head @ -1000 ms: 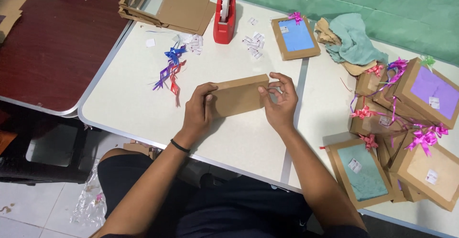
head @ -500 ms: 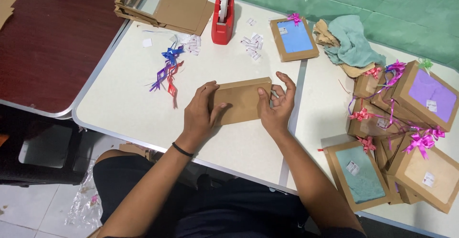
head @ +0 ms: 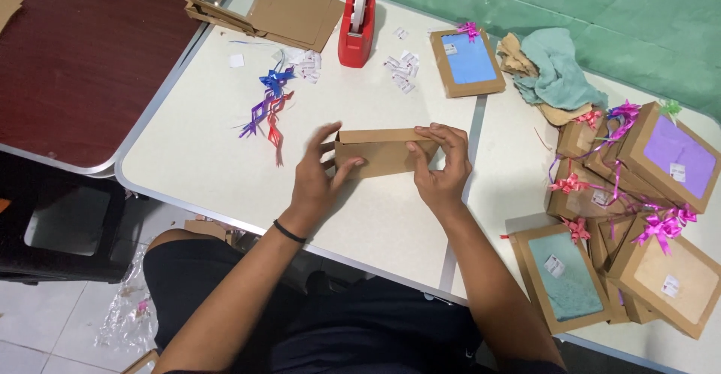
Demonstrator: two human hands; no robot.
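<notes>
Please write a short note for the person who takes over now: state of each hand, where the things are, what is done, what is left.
Left hand: holds the left end of the brown cardboard box on the white table.
Right hand: grips its right end.
Done: finished window boxes with bows piled at right.
Left: this box has no bow; loose ribbons and red tape dispenser lie beyond it.

A plain brown box (head: 384,152) lies mid-bench, held between the left hand (head: 315,182) and right hand (head: 443,171). At one o'clock from it lies a flat brown box with a blue window (head: 467,61). At three to four o'clock, windowed boxes (head: 646,224) with pink bows and small white labels are heaped. Flattened brown boxes (head: 263,2) are stacked at eleven o'clock. White label scraps (head: 402,70) lie scattered at twelve.
</notes>
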